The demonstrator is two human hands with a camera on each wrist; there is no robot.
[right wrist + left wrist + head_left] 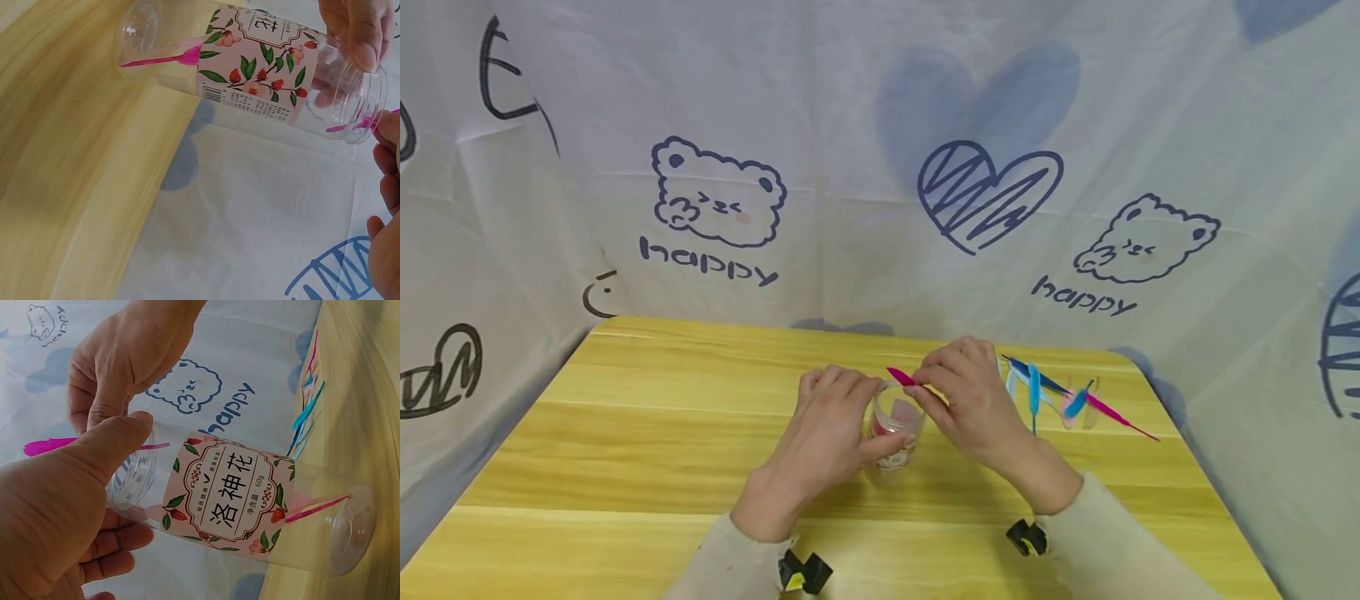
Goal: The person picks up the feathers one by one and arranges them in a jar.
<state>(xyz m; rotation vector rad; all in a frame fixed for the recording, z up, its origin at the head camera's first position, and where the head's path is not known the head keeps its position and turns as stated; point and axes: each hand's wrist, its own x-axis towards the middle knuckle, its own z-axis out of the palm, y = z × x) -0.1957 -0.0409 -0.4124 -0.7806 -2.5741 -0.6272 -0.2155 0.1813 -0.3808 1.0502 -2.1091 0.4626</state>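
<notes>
A clear plastic jar (887,477) with a pink flower-patterned label (231,494) stands on the table, its mouth uncovered. My left hand (816,429) grips it round the neck, thumb on the near side. At the rim, my right hand (977,408) pinches a magenta spoon-like stick (47,447) between thumb and fingers. The stick's broad flat end points up outside, while its thin stem reaches down into the mouth. Inside the jar lies another magenta stick (189,56) with a widened head, partly covered by the label.
Right of my right hand, several similar thin sticks lie in a loose heap, among them a light blue stick (1034,387) and a magenta stick (1108,410). The wooden table (625,467) ends at a printed white curtain (842,242) behind and at the sides.
</notes>
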